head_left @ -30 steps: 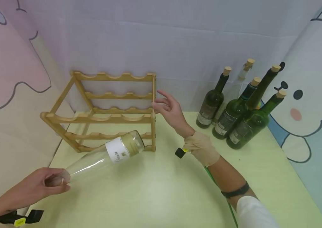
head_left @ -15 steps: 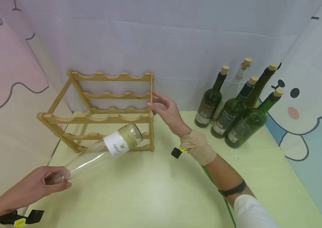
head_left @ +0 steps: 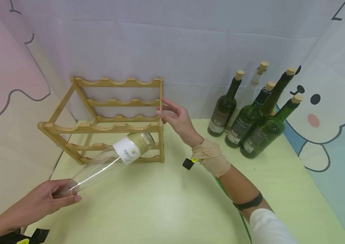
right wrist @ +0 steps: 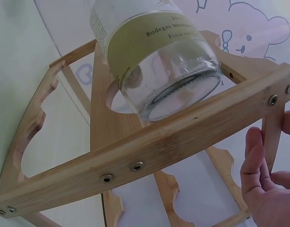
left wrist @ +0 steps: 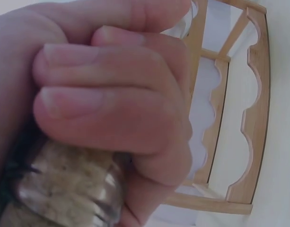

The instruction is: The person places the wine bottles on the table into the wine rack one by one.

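Note:
My left hand grips a clear glass wine bottle round its neck. The corked end shows below my curled fingers in the left wrist view. The bottle tilts up to the right, its white and gold label facing up and its base overlapping the front of a wooden wine rack. In the right wrist view, the clear base hangs just behind the rack's side bar. My right hand pinches the rack's right side post, thumb on one side and fingers on the other. The rack has scalloped rails and holds no bottle.
Several corked bottles stand together at the right of the table, among them a dark green bottle and a clear bottle. A pale cloth wall rises behind the rack. A green cord runs under the right forearm.
My left hand has shifted slightly right, and the bottle's base has risen and moved closer in over the rack's front. My right hand has stayed at the rack's side, its fingers settling on the post.

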Tool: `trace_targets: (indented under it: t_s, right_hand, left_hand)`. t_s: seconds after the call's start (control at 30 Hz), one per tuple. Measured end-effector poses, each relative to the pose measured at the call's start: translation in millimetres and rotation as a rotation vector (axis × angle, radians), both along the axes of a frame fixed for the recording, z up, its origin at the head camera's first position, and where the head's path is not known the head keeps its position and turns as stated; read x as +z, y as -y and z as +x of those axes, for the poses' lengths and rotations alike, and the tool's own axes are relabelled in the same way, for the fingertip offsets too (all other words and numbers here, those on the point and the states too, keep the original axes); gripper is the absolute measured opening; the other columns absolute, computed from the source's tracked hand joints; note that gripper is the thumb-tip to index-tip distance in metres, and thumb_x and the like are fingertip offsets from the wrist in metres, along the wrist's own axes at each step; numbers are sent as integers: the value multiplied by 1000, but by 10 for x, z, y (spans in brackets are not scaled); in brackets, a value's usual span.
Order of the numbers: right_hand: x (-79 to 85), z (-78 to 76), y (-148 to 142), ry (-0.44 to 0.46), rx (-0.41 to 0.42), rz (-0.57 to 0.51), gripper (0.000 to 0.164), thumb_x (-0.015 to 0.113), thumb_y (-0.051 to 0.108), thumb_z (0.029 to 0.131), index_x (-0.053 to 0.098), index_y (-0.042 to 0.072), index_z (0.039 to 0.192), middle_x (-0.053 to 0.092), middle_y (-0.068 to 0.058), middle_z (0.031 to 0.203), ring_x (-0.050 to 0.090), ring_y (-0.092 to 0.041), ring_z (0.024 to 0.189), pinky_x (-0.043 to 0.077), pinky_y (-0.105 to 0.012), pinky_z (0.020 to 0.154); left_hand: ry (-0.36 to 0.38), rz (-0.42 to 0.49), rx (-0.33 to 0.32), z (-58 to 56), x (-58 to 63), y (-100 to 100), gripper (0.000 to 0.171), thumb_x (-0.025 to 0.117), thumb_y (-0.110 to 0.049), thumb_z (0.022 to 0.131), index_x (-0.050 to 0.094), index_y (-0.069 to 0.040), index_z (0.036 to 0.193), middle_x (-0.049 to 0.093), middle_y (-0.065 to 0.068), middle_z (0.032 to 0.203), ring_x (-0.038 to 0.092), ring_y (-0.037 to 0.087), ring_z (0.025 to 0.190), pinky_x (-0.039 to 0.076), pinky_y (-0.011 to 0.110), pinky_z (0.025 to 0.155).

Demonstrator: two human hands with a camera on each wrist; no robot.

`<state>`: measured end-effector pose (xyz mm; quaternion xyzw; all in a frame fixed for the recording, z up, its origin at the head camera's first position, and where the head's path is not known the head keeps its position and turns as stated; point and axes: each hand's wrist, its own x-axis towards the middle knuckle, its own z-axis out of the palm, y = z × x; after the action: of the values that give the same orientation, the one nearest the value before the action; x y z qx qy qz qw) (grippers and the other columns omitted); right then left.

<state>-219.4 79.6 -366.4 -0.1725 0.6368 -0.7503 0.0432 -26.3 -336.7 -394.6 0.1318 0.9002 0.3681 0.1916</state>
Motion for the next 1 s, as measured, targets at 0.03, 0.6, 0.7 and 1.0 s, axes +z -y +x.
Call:
trace_targets:
  t_s: [0.03,0.6,0.7,1.0]
  right_hand:
    - [-3,-1,-1,-1,-1,3,62,68,4,103,47,4,161,64,-30,137,70,-8,90,53,-25,78]
    - [-65,2,7,-1,-8,8,62,69,5,103,47,4,160,67,-26,134,71,-8,90,53,-28,79]
    - [-98,7,14,3,0,5,62,69,5,103,47,4,161,65,-29,136,71,-8,89,53,-27,79]
    - [-47,-49,-12,-18,8,-14,62,69,5,102,46,3,160,69,-19,130,70,-10,87,53,-26,78]
  left_hand:
    - [14,13,-2,3,1,-9,21,69,-30,108,61,-13,97,43,-9,73,46,5,64,38,28,52]
    - [240,270,125,192,-74,-436,27,67,-24,108,56,-1,100,34,-7,68,31,3,57,31,32,45]
    - [285,318,147,254,-95,-498,25,65,-21,109,57,2,102,33,-6,67,29,5,56,28,33,44]
    - [313,374,160,313,-185,-630,26,60,-21,112,57,4,105,35,-5,66,29,7,55,25,33,44]
